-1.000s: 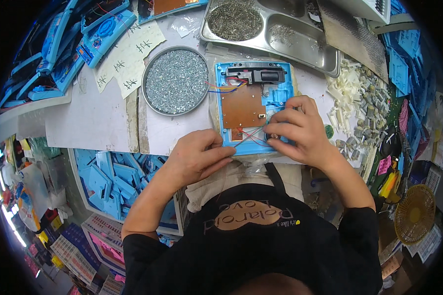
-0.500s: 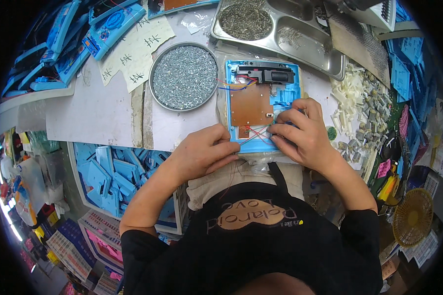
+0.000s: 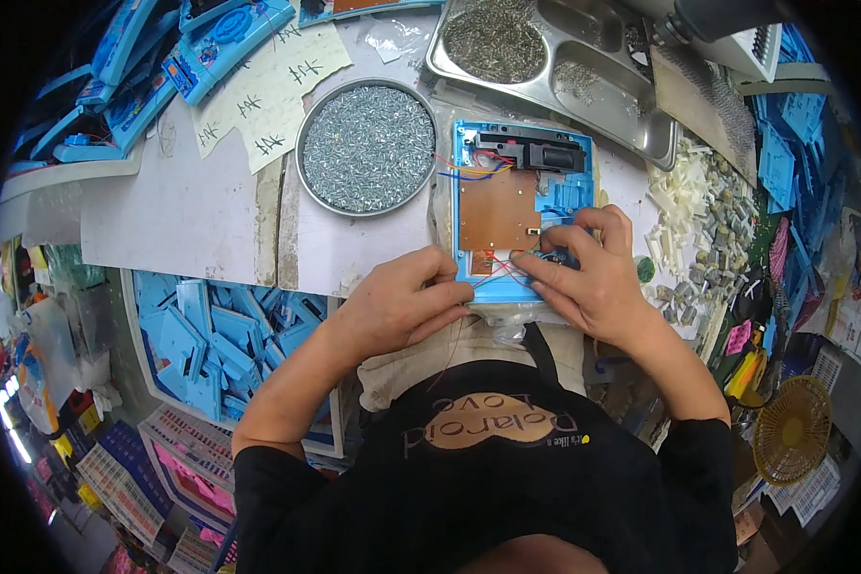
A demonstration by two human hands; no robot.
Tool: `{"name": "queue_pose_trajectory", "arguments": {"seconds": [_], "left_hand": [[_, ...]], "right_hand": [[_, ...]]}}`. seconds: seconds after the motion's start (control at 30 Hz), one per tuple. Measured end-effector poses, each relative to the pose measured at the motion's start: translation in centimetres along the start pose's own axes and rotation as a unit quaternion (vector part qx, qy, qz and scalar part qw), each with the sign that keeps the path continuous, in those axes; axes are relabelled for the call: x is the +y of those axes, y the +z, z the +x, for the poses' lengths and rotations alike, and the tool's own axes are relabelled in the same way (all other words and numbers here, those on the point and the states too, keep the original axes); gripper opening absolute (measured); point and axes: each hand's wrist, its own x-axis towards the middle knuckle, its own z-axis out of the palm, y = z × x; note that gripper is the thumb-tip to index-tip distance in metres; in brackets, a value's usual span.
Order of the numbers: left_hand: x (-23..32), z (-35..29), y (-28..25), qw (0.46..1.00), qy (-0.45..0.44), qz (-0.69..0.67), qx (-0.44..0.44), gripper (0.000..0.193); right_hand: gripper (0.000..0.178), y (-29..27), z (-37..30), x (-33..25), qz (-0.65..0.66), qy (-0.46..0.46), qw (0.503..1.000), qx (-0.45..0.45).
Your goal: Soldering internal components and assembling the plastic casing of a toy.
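Observation:
A blue plastic casing (image 3: 582, 292) lies open-side up on a clear plastic bag in front of me. Inside it sit a brown circuit board (image 3: 499, 212) and a black part (image 3: 557, 157) along the far edge. Thin red wires (image 3: 494, 275) cross the casing's near end, below the board. My left hand (image 3: 402, 298) is closed at the near left corner, thumb and forefinger pinching the wires. Over the near right corner, my right hand (image 3: 584, 277) is closed, its fingertips at the wires beside a small switch (image 3: 534, 231); the exact grip is partly hidden.
A round pan (image 3: 301, 163) of screws (image 3: 366, 148) stands left of the casing. Behind it is a metal compartment tray (image 3: 655, 143) with small parts. White and grey pieces (image 3: 689, 220) lie at right. Blue casings fill a bin (image 3: 210, 344) at lower left and pile up (image 3: 225, 48) at far left.
The casing and the table appear slightly farther right in view. My right thumb and fingers have shifted over the wires near the switch, while my left hand keeps its pinch at the corner.

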Motion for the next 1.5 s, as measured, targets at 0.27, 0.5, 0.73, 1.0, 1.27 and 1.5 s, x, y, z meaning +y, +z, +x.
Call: {"name": "queue_pose_trajectory", "arguments": {"seconds": [0.27,0.5,0.73,1.0,1.27,1.5], "left_hand": [[2.4,-2.4,2.9,0.968,-0.194,-0.037,0.155,0.033],[4.1,-3.0,5.4,0.954,-0.273,-0.01,0.126,0.016],[4.1,-4.0,5.5,0.969,-0.204,0.093,0.109,0.012],[6.0,-2.0,0.6,0.973,-0.207,0.096,-0.026,0.013],[0.9,1.2,-1.9,0.998,0.015,0.057,-0.015,0.021],[0.5,1.0,-1.8,0.998,-0.038,0.018,-0.047,0.025]], "right_hand": [[0.037,0.1,-0.6,0.8,0.072,-0.013,0.997,0.029],[0.034,0.8,-1.2,1.0,0.105,0.022,0.993,0.058],[0.03,0.7,-1.4,0.9,0.137,0.063,0.985,0.083],[0.027,1.0,-1.8,0.5,0.139,0.088,0.984,0.075],[0.027,0.5,-1.7,0.6,0.168,0.068,0.98,0.087],[0.024,-5.2,-5.0,7.7,-0.134,0.282,0.945,0.097]]}}
